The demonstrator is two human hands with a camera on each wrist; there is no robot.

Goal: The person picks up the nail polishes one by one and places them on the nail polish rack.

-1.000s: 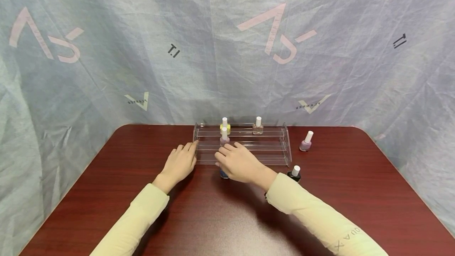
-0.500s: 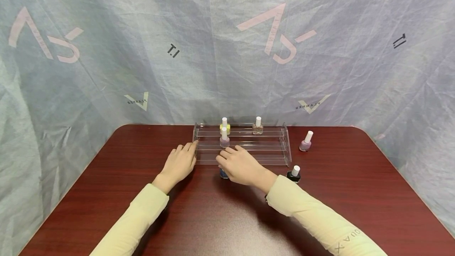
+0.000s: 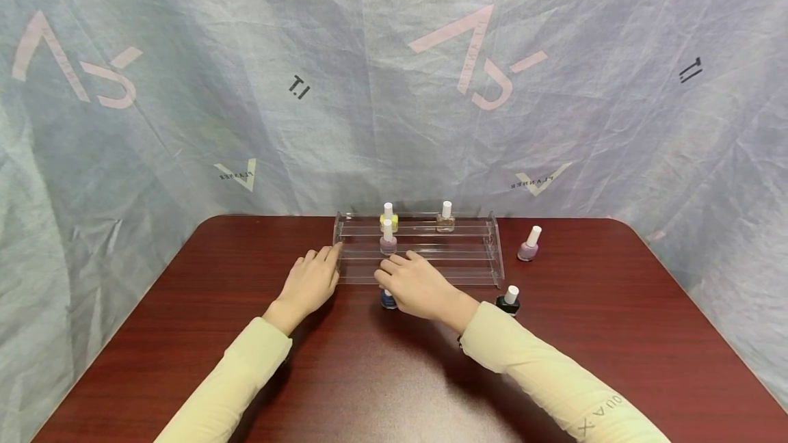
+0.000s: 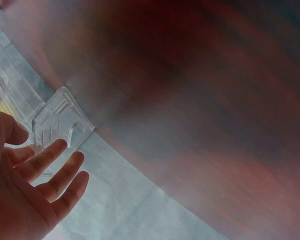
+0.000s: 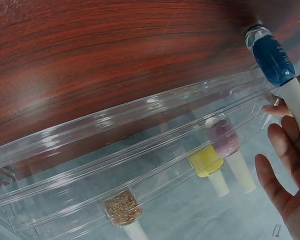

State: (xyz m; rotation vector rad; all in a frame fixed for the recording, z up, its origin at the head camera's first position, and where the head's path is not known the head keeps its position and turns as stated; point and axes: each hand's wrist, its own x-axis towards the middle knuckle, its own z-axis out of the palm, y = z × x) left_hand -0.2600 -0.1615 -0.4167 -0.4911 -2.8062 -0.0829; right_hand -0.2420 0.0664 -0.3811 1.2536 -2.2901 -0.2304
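Note:
A clear tiered rack [image 3: 431, 272] stands at the back of the table. My left hand [image 3: 310, 282] rests by its left end, fingers extended; the left wrist view shows the fingers at the rack's end panel [image 4: 60, 120]. My right hand [image 3: 415, 286] is in front of the rack, its fingertips at the white cap of a blue nail polish bottle [image 5: 272, 60], pinching it. The hand partly covers this bottle in the head view. On the rack are a yellow bottle [image 3: 389, 222], a lilac bottle [image 3: 388, 245] in front of it, and a glitter bottle [image 3: 446, 221] to the right.
A lilac nail polish bottle [image 3: 528, 250] stands on the table right of the rack. Nearer, beside the right sleeve [image 3: 511, 333], is a black bottle [image 3: 507, 303]. A grey cloth backdrop [image 3: 369, 87] hangs behind the dark red table [image 3: 369, 388].
My right hand has shifted slightly toward me, uncovering more of the lilac bottle on the rack. A bit more of the blue bottle shows beneath it. The left hand stays put.

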